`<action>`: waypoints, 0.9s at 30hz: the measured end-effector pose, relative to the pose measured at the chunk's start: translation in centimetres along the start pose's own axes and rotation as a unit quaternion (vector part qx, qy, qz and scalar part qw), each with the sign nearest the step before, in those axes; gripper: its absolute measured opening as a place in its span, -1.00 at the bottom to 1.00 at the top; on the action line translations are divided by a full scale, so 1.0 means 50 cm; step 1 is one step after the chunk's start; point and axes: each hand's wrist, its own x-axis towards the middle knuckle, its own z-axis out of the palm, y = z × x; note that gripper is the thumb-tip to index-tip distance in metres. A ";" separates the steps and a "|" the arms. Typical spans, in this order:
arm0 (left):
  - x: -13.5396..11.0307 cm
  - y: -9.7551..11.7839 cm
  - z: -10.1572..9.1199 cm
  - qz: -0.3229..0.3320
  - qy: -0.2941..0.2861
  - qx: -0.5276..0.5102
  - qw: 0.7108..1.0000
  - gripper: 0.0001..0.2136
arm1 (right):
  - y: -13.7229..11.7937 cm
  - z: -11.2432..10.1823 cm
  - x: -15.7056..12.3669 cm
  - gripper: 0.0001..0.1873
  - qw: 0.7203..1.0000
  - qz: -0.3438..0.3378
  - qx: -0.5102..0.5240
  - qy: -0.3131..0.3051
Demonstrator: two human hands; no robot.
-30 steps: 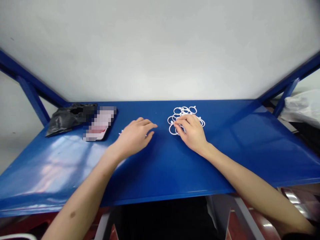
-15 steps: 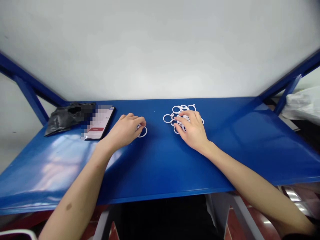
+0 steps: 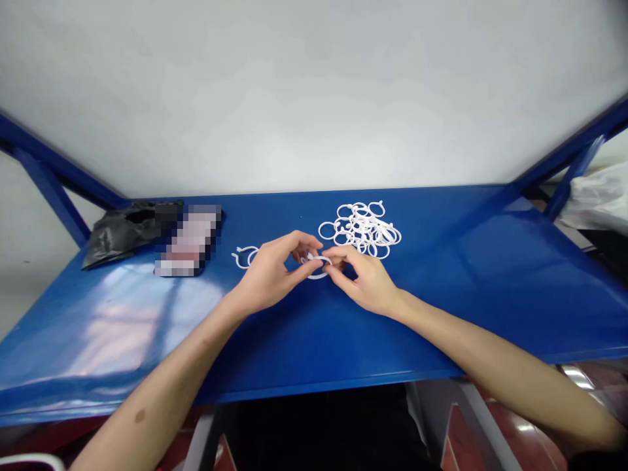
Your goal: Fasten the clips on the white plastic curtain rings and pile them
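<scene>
My left hand (image 3: 271,275) and my right hand (image 3: 362,279) meet over the middle of the blue table (image 3: 441,301), both pinching the same white plastic ring (image 3: 316,265) between fingertips. A pile of several more white rings (image 3: 363,229) lies just behind my right hand. Behind my left hand, one or two loose white rings (image 3: 244,256) lie on the table.
A phone (image 3: 189,239) and a crumpled black bag (image 3: 125,229) lie at the table's far left. Blue frame struts rise at both back corners against a white wall. A white plastic bag (image 3: 596,199) sits off the right end.
My right hand left the ring pile and came left with a ring. My left hand moved right to meet it, leaving loose rings behind it. Both now pinch one ring.
</scene>
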 end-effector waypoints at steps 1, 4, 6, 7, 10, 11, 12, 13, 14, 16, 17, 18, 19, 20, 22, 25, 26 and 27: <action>0.000 -0.002 0.002 -0.021 0.009 -0.013 1.000 -0.78 | 0.000 0.000 -0.001 -0.78 1.000 0.001 -0.001 0.013; 0.002 -0.012 0.002 -0.075 0.003 -0.032 0.997 -0.75 | 0.001 -0.001 -0.003 -0.75 0.998 -0.003 -0.020 0.057; 0.004 -0.021 0.001 -0.091 -0.017 -0.028 0.995 -0.77 | 0.001 -0.002 -0.002 -0.74 0.997 -0.012 -0.026 0.067; 0.006 -0.025 0.001 -0.095 -0.024 -0.026 0.995 -0.77 | 0.001 -0.002 -0.001 -0.73 0.997 -0.020 -0.027 0.064; 0.005 -0.034 0.008 -0.095 -0.020 -0.030 0.995 -0.78 | 0.002 -0.002 0.000 -0.71 0.998 -0.048 -0.028 0.040; 0.004 -0.035 0.011 -0.090 -0.010 -0.029 0.996 -0.79 | 0.001 -0.001 0.001 -0.72 0.997 -0.059 -0.031 0.038; 0.002 -0.036 0.015 -0.082 0.002 -0.024 0.996 -0.80 | 0.000 0.000 0.000 -0.73 0.996 -0.071 -0.033 0.038; 0.000 -0.036 0.018 -0.072 0.015 -0.015 0.997 -0.80 | -0.002 0.000 0.000 -0.74 0.995 -0.082 -0.035 0.042; -0.003 -0.036 0.021 -0.061 0.026 -0.005 0.998 -0.80 | -0.004 0.001 -0.001 -0.75 0.994 -0.094 -0.036 0.048; -0.008 -0.036 0.024 -0.041 0.045 0.010 0.998 -0.81 | -0.009 0.001 -0.003 -0.76 0.991 -0.110 -0.042 0.057; -0.010 -0.036 0.024 -0.030 0.051 0.012 0.998 -0.81 | -0.012 0.001 -0.004 -0.75 0.991 -0.114 -0.046 0.058; -0.013 -0.037 0.025 -0.019 0.055 0.012 0.998 -0.80 | -0.015 0.001 -0.006 -0.75 0.990 -0.118 -0.052 0.057; -0.014 -0.039 0.026 -0.009 0.056 0.010 0.998 -0.80 | -0.016 0.001 -0.007 -0.75 0.990 -0.120 -0.058 0.053; -0.015 -0.040 0.026 -0.001 0.054 0.009 0.999 -0.79 | -0.017 0.001 -0.009 -0.75 0.989 -0.122 -0.064 0.048; -0.016 -0.042 0.028 0.007 0.042 0.012 0.999 -0.76 | -0.016 0.003 -0.011 -0.76 0.988 -0.127 -0.075 0.035; -0.011 -0.039 0.024 0.003 0.017 0.041 0.999 -0.73 | -0.009 0.006 -0.008 -0.76 0.988 -0.122 -0.092 0.031; -0.008 -0.037 0.019 0.000 0.002 0.060 0.998 -0.73 | -0.006 0.006 -0.004 -0.76 0.988 -0.115 -0.102 0.033; -0.005 -0.036 0.012 -0.003 -0.015 0.083 0.996 -0.73 | -0.001 0.004 0.002 -0.75 0.987 -0.103 -0.116 0.037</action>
